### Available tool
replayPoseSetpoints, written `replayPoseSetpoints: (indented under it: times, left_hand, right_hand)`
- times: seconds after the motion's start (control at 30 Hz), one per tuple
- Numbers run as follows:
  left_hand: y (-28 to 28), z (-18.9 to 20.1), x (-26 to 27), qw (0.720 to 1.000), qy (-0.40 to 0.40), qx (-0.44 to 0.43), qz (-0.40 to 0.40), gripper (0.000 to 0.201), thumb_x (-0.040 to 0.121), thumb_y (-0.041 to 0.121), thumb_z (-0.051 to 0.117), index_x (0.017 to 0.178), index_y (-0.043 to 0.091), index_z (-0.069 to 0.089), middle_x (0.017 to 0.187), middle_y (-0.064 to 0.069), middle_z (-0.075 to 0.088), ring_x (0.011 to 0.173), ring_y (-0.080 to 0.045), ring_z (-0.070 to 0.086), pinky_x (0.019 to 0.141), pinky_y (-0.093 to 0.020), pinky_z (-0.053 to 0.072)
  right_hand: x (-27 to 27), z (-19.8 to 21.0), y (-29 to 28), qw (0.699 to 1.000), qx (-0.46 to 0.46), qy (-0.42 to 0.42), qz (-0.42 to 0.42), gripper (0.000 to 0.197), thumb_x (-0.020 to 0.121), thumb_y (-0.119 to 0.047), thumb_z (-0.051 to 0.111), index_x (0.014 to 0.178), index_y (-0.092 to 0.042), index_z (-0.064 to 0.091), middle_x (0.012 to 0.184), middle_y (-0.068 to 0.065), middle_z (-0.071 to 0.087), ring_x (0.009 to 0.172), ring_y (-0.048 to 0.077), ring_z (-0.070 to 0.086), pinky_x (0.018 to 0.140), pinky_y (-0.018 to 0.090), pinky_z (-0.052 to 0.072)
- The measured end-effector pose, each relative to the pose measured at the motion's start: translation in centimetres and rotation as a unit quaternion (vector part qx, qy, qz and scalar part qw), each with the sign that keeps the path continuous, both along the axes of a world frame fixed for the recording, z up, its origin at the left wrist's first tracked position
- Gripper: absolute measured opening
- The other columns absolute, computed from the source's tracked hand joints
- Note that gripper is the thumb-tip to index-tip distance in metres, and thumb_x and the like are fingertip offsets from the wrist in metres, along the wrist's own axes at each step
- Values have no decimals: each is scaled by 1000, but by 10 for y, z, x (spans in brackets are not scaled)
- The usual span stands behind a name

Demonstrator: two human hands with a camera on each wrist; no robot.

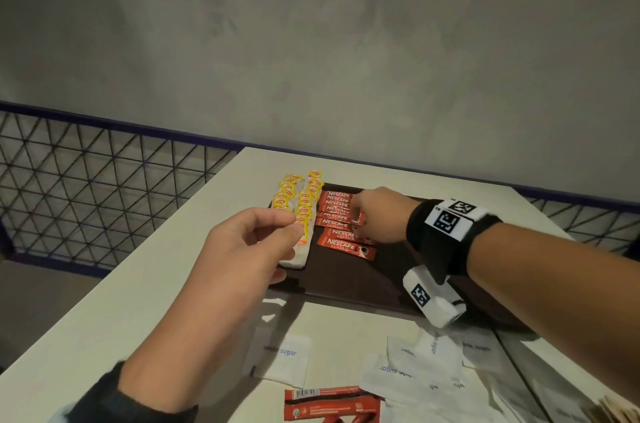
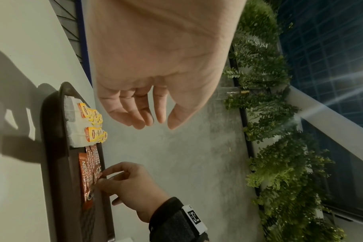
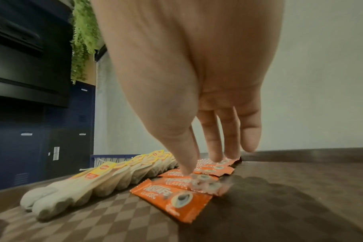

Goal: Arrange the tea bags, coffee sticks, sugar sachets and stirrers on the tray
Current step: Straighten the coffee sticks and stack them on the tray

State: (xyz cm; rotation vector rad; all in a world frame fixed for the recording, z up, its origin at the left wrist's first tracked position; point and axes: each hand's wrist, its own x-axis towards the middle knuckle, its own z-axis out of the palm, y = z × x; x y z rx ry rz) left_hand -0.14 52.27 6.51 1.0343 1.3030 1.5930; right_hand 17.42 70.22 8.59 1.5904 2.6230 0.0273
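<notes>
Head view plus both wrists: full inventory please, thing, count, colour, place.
tray: one, dark brown, on the table
table: one, white
tea bags: two overlapping rows, white with yellow tags, tray's left part
coffee sticks: a row, red, on the tray beside the tea bags; more on the table's near edge
sugar sachets: several, white, loose on the table
left hand: empty, above the tea bags
right hand: fingers on the coffee sticks
</notes>
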Motion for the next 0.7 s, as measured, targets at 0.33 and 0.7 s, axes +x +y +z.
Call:
replayPoseSetpoints:
  times: [0.33, 0.7]
  left_hand:
    - [-2, 3, 3, 1000, 10, -9, 5, 6, 91, 19, 74, 97, 21, 77, 87, 2, 75, 72, -6, 69, 65, -27, 51]
    - [-3, 5, 2, 1000, 6, -11, 7, 6, 91, 18, 75, 96, 20, 77, 86, 1, 74, 74, -9, 68, 66, -28, 52]
  right_hand:
    - [6, -8, -11, 996, -61, -10, 69, 26, 96, -26, 68, 122, -24, 66, 106, -8, 56, 99, 14, 58, 87, 30, 52]
    - [-3, -6, -4, 995, -48, -15, 87, 32, 95, -26, 70, 127, -24, 67, 110, -5, 63, 99, 12, 58, 87, 27, 49]
